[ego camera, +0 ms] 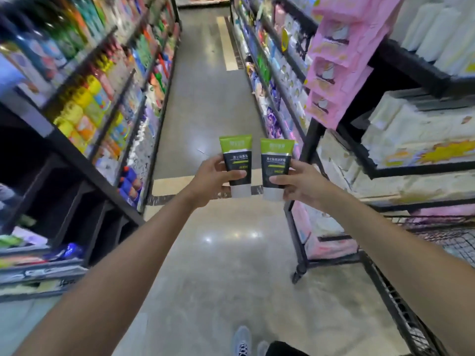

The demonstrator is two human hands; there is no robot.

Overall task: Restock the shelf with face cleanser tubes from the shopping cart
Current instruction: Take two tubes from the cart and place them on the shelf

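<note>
While both arms reach out over the aisle floor [218, 265], neither face cleanser tube has reached a shelf yet, so I judge the restocking to be in mid-carry, with the placing of both left to do. At the far left, the left shelving [84, 160] is crowded with blurred bottles; which bay takes the cleanser cannot be told, though a dark gap low down looks unfilled. The left hand [212, 179] pinches the left tube [236, 163] between thumb and fingers, cap end downward. Just beside it, not touching, the right tube [276, 168] is clasped the same way by the right hand [299, 182]. At the far right, only a wire corner of the shopping cart [455, 242] shows; whatever remains inside is cut off. Motion blur smears most shelf labels.
</note>
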